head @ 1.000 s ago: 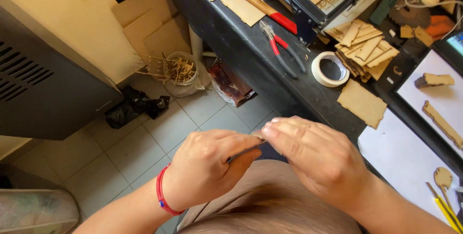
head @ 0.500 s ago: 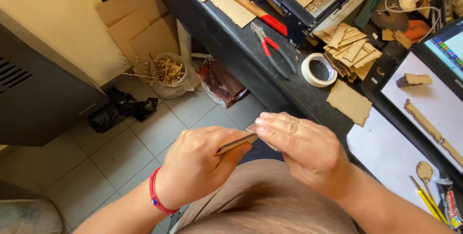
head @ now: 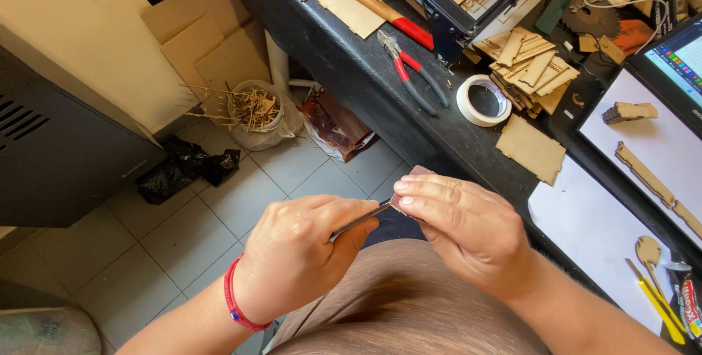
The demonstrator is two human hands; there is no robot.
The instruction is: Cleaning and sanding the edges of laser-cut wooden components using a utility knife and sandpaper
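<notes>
My left hand grips a thin metal file; my right hand pinches a small brown piece; a brown foil bag lies on the floor

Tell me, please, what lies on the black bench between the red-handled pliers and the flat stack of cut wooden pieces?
In the head view, a roll of white tape lies flat on the black bench, between the pliers and the stack of wooden pieces.

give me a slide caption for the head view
Left hand works a thin metal blade against a small brown piece held by right hand.
</notes>
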